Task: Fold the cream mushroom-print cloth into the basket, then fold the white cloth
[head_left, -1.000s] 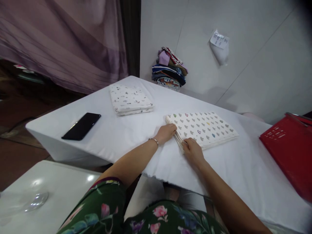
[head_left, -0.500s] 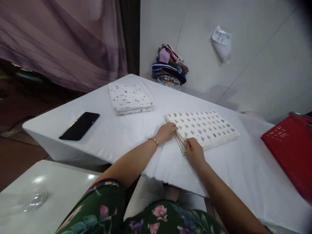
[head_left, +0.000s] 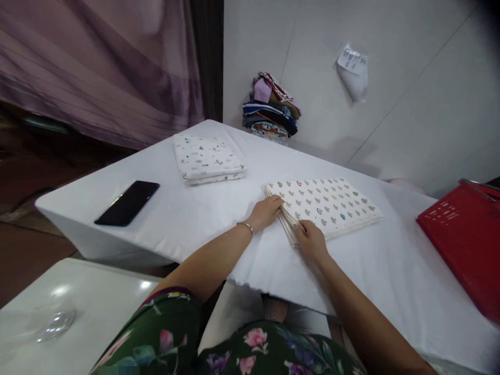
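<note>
Right of centre, the right hand (head_left: pixel 312 242) and, slightly farther, the left hand (head_left: pixel 266 213) each have fingers closed on the layered left edge of a folded cream grey-motif cloth (head_left: pixel 330 205). A black smartphone (head_left: pixel 127 203) lies at left; beyond it, left of centre, sits a folded white patterned cloth (head_left: pixel 210 159), and farther, at upper centre, a clothes pile (head_left: pixel 270 108).

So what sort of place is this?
Possibly a room at home or a small workroom; I can't tell which. A purplish curtain, a white-covered table with two folded patterned cloths, and a pile of fabrics suggest it.
</note>
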